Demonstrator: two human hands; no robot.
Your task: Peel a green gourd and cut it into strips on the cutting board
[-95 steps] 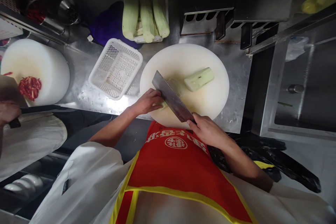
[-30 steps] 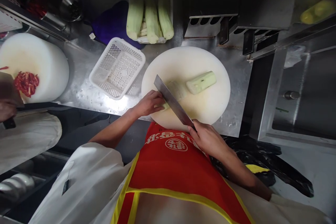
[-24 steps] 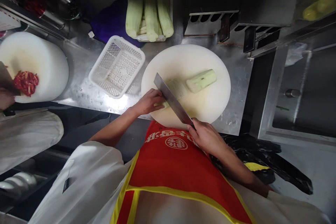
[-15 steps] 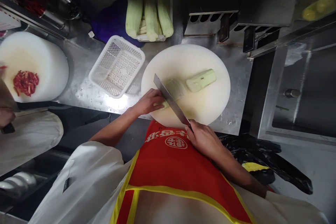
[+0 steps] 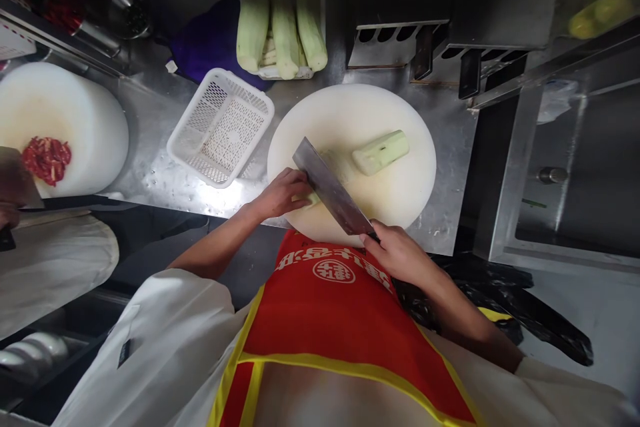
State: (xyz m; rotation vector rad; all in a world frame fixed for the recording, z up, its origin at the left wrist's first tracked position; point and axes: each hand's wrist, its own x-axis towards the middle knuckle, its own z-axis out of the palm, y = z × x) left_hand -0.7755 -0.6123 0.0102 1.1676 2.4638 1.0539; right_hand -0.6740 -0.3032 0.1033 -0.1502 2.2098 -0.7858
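My right hand [image 5: 397, 255] is closed around the handle of a broad cleaver [image 5: 330, 187], whose blade slants across the near side of a round white cutting board [image 5: 395, 107]. My left hand [image 5: 283, 192] curls over a pale green peeled vegetable piece [image 5: 313, 199] right against the blade's left face. Thin slices [image 5: 336, 161] lie just behind the blade. A second peeled length of vegetable [image 5: 380, 152] rests further back on the board, apart from both hands.
A white perforated basket [image 5: 220, 128] sits left of the board. A tray of peeled vegetables [image 5: 283, 20] stands at the back. A knife rack [image 5: 440, 47] is back right, a sink [image 5: 565, 167] right. At far left, another person's hand [image 5: 7, 213] works by red chillies [image 5: 46, 159] on a second board.
The cleaver has tilted, showing more of its flat face, and my right hand has shifted slightly right. My left hand stays on the vegetable. The other person's hand has moved at far left.
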